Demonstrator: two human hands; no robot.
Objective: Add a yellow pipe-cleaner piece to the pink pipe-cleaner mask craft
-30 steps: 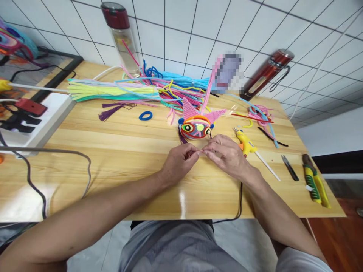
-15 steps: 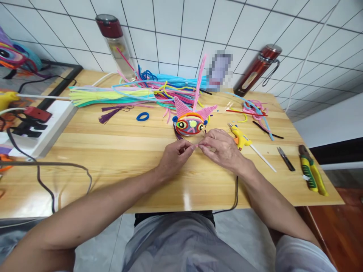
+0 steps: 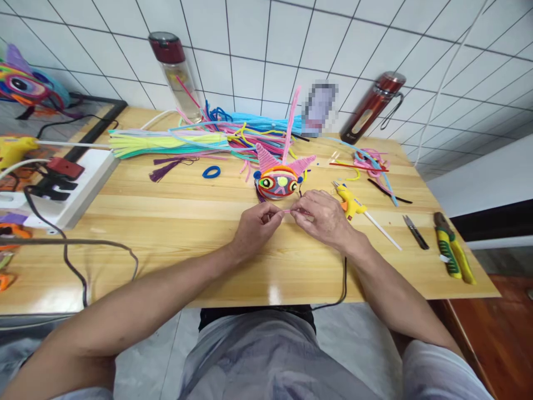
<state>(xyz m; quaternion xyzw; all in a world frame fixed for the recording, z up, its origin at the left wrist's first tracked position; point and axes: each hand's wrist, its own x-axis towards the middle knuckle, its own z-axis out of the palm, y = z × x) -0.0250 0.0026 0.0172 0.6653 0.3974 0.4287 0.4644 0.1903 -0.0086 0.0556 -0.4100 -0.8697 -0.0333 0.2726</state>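
A short pink strip (image 3: 287, 211) runs between my two hands, low over the table. My left hand (image 3: 259, 225) pinches its left end, and my right hand (image 3: 318, 216) has its fingers closed on the right end. Just beyond them sits a colourful animal-face figure (image 3: 278, 182) with pink pointed ears, ringed eyes and blue balls at its sides. Behind the figure a pink fuzzy stem (image 3: 290, 125) stands up. A yellow glue gun (image 3: 352, 201) with a white stick lies to the right of my right hand.
Bundled fuzzy stems (image 3: 166, 143), a purple tassel (image 3: 166, 166) and a blue ring (image 3: 211, 171) lie behind. Rightward are snips (image 3: 415, 232), pliers (image 3: 453, 247) and a red flask (image 3: 372, 108). A clear bottle (image 3: 177, 78) stands at the back; leftward sits a power strip (image 3: 87, 186).
The fingertips of my two hands are slightly farther apart, with a little more of the pink strip showing. The whole view has shifted slightly.
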